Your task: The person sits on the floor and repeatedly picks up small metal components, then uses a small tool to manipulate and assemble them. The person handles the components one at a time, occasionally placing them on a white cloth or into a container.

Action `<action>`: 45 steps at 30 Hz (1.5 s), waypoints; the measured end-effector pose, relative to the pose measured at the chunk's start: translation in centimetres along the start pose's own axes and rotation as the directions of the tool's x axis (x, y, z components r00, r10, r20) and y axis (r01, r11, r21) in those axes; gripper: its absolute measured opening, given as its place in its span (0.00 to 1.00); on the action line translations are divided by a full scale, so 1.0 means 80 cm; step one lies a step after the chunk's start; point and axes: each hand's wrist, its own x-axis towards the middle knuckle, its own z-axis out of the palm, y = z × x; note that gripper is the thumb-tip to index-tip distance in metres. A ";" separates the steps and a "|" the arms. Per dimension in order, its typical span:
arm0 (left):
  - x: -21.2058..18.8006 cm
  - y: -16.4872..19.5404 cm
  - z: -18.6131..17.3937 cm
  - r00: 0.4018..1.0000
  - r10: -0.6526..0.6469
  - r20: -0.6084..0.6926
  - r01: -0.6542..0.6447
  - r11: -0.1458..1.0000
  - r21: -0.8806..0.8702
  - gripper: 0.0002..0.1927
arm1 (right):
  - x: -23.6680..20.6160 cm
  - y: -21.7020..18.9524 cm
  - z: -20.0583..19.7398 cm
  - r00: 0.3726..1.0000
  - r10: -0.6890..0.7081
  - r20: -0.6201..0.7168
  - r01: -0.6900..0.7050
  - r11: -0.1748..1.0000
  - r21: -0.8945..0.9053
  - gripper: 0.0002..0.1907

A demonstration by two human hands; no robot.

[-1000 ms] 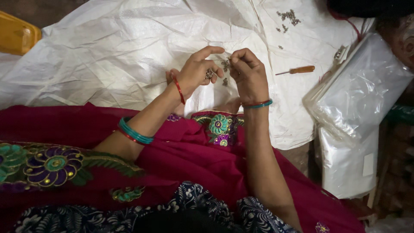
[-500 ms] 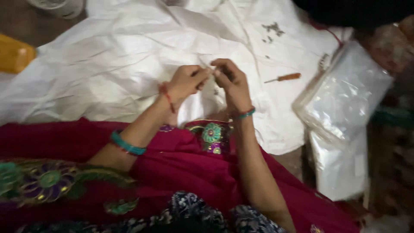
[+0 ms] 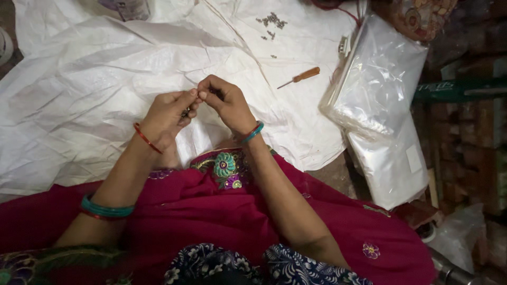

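My left hand (image 3: pixel 168 115) and my right hand (image 3: pixel 227 103) meet fingertip to fingertip above a white woven sheet (image 3: pixel 95 89). Both pinch a small dark metal piece (image 3: pixel 186 111) between thumb and fingers; it is mostly hidden by the fingers. A red bangle sits on the left wrist and a teal and red one on the right. My lap below is covered by magenta embroidered cloth (image 3: pixel 211 211).
A small pile of dark metal pieces (image 3: pixel 272 21) lies at the sheet's far side. An orange-handled screwdriver (image 3: pixel 301 77) lies to the right of my hands. Clear plastic bags (image 3: pixel 377 79) are stacked at the right, with a brick wall (image 3: pixel 470 121) beyond.
The view has shifted, so my hands sit lower and further left in frame. Both hands have stayed together, still pinching the small piece.
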 end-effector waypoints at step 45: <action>0.005 -0.001 0.024 0.814 0.564 -0.143 -0.357 0.678 0.643 0.12 | -0.004 0.002 -0.023 0.999 0.032 0.018 -0.021 0.904 -0.427 0.08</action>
